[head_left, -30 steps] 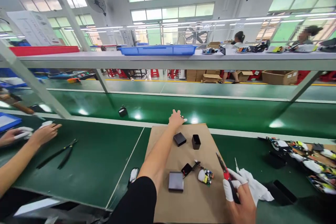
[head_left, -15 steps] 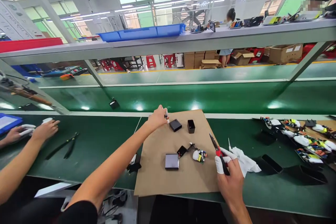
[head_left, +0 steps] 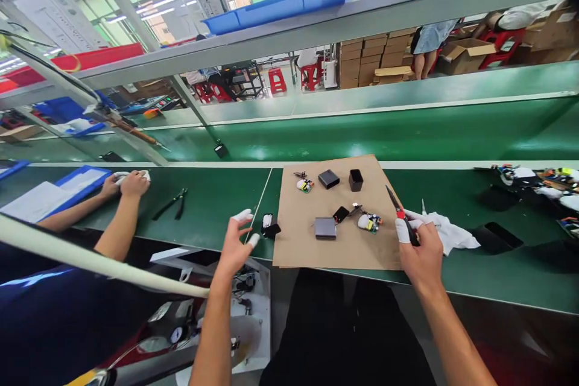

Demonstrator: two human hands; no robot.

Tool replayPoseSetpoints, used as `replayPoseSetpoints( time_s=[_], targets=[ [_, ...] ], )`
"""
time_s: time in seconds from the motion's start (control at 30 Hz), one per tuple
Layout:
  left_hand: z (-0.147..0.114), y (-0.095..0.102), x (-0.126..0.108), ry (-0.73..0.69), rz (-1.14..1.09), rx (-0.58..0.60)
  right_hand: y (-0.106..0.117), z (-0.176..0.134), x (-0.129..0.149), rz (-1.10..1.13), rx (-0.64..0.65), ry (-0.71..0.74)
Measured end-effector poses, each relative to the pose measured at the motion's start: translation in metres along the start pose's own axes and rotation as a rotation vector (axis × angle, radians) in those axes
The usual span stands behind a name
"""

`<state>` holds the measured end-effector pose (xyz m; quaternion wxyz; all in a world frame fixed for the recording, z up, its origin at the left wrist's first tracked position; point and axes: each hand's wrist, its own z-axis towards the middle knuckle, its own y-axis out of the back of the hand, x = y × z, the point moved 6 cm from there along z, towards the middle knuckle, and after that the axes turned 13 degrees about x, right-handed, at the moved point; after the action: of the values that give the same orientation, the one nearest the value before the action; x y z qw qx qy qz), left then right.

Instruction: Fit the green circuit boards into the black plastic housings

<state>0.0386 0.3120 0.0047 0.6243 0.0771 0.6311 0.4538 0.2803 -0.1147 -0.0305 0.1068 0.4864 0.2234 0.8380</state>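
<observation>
My left hand (head_left: 236, 242), white covers on its fingertips, is open and holds nothing. It hovers at the bench edge beside a small black case piece (head_left: 270, 228) with a white part on it. My right hand (head_left: 421, 247) is closed around red-and-black needle-nose pliers (head_left: 398, 208), points up and away, at the right edge of a cardboard sheet (head_left: 298, 253). On the sheet lie a grey square case (head_left: 325, 227), a dark case (head_left: 329, 179), an upright hollow black case (head_left: 356, 180), a small black plate (head_left: 341, 214) and two small circuit boards (head_left: 370, 222).
A white cloth (head_left: 446, 232) lies right of my right hand. Further right are a black case (head_left: 497, 236) and piled circuit boards (head_left: 534, 178). To the left, cutters (head_left: 172, 204) lie near a co-worker's hands (head_left: 132, 183). A shelf beam (head_left: 289, 33) crosses above.
My left hand has let go of a small circuit board at the sheet's far left corner and drawn back toward the black piece. The view has turned left; my right hand still holds the pliers.
</observation>
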Motion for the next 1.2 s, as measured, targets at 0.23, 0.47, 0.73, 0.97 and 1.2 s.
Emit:
replayPoseSetpoints(
  time_s=[0.23,0.47,0.73,0.97,1.2],
  targets=[
    [0.014,-0.042,-0.013,-0.067,-0.001,0.175,-0.004,-0.003,-0.001,0.061,0.077,0.017],
    [-0.02,-0.056,-0.103,-0.268,-0.017,0.32,0.018,-0.026,0.082,0.088,0.708,0.187],
    [-0.055,-0.061,-0.182,-0.635,0.239,0.205,0.063,-0.039,0.156,-0.058,0.931,0.304],
    [-0.063,-0.063,-0.191,-0.668,0.286,0.196,0.062,-0.043,0.164,-0.083,0.89,0.327],
    [-0.068,-0.064,-0.193,-0.678,0.335,0.209,0.059,-0.047,0.161,-0.108,0.923,0.321]
  ],
)
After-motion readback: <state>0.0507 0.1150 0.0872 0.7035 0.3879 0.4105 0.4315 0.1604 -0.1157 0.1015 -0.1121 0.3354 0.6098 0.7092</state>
